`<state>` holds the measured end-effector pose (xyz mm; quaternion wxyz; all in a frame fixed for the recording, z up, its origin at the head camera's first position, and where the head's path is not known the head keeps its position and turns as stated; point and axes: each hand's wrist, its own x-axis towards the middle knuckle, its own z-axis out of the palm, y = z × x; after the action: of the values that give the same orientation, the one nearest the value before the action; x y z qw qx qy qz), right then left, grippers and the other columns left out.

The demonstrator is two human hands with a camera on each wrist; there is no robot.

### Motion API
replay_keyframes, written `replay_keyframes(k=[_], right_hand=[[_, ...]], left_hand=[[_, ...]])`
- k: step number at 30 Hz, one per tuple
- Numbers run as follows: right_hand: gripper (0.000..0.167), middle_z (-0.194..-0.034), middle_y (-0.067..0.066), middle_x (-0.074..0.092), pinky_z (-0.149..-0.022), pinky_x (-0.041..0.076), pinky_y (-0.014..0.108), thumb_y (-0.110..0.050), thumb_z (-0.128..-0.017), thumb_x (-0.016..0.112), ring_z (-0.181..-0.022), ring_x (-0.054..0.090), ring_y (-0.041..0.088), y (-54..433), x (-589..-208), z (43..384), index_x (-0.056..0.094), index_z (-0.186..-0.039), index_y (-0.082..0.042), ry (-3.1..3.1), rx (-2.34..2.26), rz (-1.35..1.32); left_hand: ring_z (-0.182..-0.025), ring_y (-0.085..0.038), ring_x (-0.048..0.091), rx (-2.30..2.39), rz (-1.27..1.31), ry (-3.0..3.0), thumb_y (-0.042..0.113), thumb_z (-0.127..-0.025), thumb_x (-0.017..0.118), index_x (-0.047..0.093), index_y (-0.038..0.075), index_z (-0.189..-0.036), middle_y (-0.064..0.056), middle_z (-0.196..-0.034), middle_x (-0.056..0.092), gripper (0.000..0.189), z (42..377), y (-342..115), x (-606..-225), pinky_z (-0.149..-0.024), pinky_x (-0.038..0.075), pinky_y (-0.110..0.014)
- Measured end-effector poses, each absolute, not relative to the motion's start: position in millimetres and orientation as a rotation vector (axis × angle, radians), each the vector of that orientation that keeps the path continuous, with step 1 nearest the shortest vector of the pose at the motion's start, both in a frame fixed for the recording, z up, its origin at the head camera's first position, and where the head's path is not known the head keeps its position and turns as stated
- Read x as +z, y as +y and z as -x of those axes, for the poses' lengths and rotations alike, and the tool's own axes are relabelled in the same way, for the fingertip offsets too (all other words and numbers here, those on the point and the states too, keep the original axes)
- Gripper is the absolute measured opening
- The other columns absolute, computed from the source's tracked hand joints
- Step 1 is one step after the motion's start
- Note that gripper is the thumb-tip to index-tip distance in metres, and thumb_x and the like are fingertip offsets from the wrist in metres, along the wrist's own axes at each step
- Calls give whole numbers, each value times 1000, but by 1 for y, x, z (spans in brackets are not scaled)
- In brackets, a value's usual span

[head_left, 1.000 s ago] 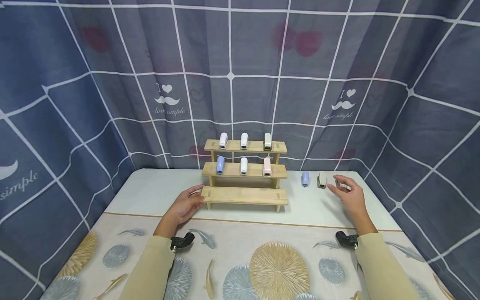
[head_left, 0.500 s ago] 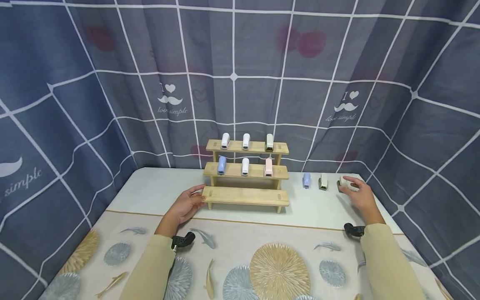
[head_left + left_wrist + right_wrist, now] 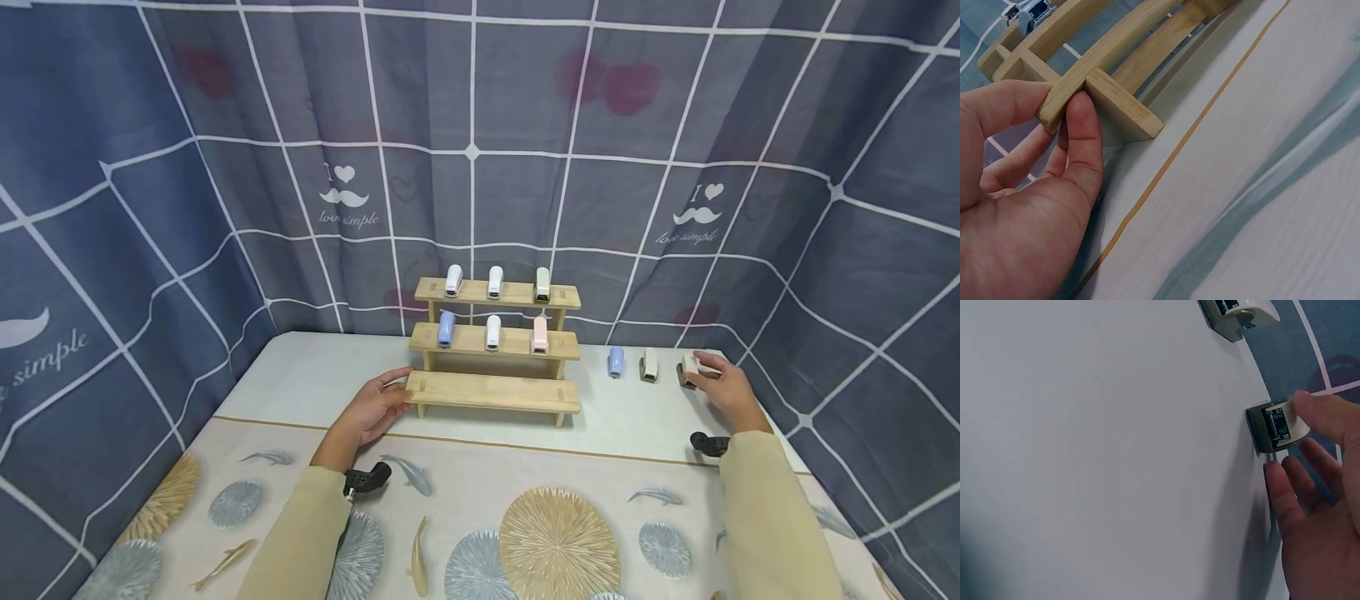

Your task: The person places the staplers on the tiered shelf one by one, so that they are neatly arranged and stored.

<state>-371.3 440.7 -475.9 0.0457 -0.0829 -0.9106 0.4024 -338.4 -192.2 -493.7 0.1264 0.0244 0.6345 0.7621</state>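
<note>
A stepped wooden display stand (image 3: 491, 400) has three tiers. My left hand (image 3: 375, 407) pinches the left end of its lowest tier; in the left wrist view the thumb and fingers (image 3: 1082, 128) close around the board's edge. At the far right, my right hand (image 3: 726, 390) holds a cream mini stapler (image 3: 1275, 428) between thumb and fingers at the table surface. The thumb lies on its cream lid, and the dark front end faces left. Beside it stand a second cream mini stapler (image 3: 648, 365) and a blue one (image 3: 616, 362).
Three mini staplers, including a white one (image 3: 495, 282), stand on the top tier. The middle tier bears a blue (image 3: 446, 329), a white (image 3: 492, 332) and a pink one (image 3: 539, 333). A gridded curtain (image 3: 510, 200) hangs behind the white table (image 3: 300, 379).
My right hand has moved right with the cream mini stapler, away from the other two on the table. My left hand stays on the stand. The head view has shifted slightly.
</note>
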Motion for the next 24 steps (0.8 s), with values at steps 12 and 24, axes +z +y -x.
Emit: replay_keyframes(k=[12, 24], right_hand=[[71, -165, 33, 18, -113, 40, 60, -22, -104, 56, -136, 46, 48, 446, -467, 379, 20, -164, -11, -2932, 1410, 299], [82, -162, 38, 18, -117, 39, 60, -20, -102, 62, -138, 44, 48, 445, -464, 378, 10, -165, -12, -2955, 1445, 336]], left_hand=[[-99, -9, 66, 2220, -79, 1830, -8, -98, 54, 28, -1, -159, -7, -119, 59, 67, 340, -193, -494, -87, 59, -20], [-96, -9, 65, 2238, -94, 1800, -9, -97, 54, 28, -2, -159, -4, -115, 60, 68, 340, -194, -496, -82, 58, -18]])
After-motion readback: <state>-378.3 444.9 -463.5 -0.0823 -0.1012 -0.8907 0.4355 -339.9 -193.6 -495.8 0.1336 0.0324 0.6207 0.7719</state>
